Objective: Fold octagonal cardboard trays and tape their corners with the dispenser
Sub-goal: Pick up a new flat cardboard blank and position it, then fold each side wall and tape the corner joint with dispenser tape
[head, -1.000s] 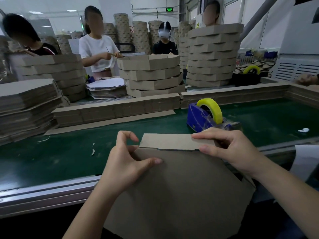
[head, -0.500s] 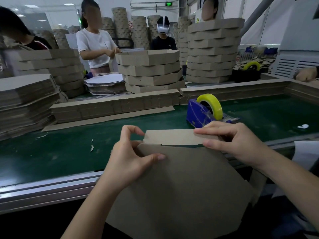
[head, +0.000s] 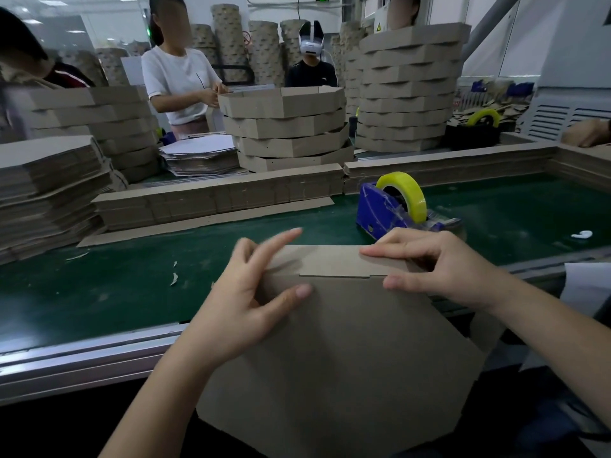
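A flat brown octagonal cardboard tray blank is tilted toward me over the near rail of the belt. Its far flap is folded up. My right hand pinches that flap's right end, fingers over the top edge and thumb on the panel. My left hand holds the blank's upper left edge, with the thumb on the face and the fingers behind; its index finger is stretched out and blurred. A blue tape dispenser with a yellow tape roll stands on the belt just beyond my right hand.
The green conveyor belt has a metal rail along its near side and low cardboard walls behind. Flat blanks are piled at left. Stacks of folded trays stand across the belt, where other people work.
My left index finger has uncurled from the flap's left end and stretched outward. The right hand keeps its pinch. The camera has come a little closer to the blank.
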The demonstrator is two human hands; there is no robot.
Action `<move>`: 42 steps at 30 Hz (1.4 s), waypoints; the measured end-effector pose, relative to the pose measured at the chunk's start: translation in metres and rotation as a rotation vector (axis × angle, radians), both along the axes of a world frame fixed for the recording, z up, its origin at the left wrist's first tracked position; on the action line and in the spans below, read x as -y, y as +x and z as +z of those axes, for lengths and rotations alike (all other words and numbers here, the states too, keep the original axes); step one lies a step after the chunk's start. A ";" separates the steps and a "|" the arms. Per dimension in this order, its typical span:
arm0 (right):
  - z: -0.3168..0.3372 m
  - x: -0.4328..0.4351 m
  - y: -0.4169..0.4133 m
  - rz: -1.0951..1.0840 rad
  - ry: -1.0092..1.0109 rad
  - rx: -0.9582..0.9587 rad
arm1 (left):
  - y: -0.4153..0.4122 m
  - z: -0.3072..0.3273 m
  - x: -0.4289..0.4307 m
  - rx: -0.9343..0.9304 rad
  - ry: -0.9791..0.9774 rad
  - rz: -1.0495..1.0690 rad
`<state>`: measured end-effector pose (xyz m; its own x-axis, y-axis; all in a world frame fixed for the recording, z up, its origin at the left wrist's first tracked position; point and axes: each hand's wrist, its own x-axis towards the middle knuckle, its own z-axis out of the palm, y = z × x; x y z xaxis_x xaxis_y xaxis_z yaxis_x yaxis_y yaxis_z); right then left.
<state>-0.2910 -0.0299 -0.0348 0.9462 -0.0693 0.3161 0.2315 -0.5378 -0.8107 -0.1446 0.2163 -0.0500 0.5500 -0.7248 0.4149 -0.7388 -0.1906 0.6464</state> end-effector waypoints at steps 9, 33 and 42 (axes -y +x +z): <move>-0.006 0.001 0.003 0.038 -0.019 0.004 | -0.005 0.043 0.012 0.461 0.364 -0.192; 0.007 0.088 0.012 -0.823 0.800 -0.245 | -0.016 0.034 0.030 0.546 0.394 -0.169; -0.020 0.083 0.004 -0.668 1.036 0.188 | -0.014 0.033 0.033 0.547 0.386 -0.134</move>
<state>-0.2872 -0.1128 -0.0545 0.5761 -0.8160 -0.0478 0.3174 0.2772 -0.9069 -0.1588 0.1831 -0.0170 0.2301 -0.9238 0.3059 -0.9732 -0.2169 0.0771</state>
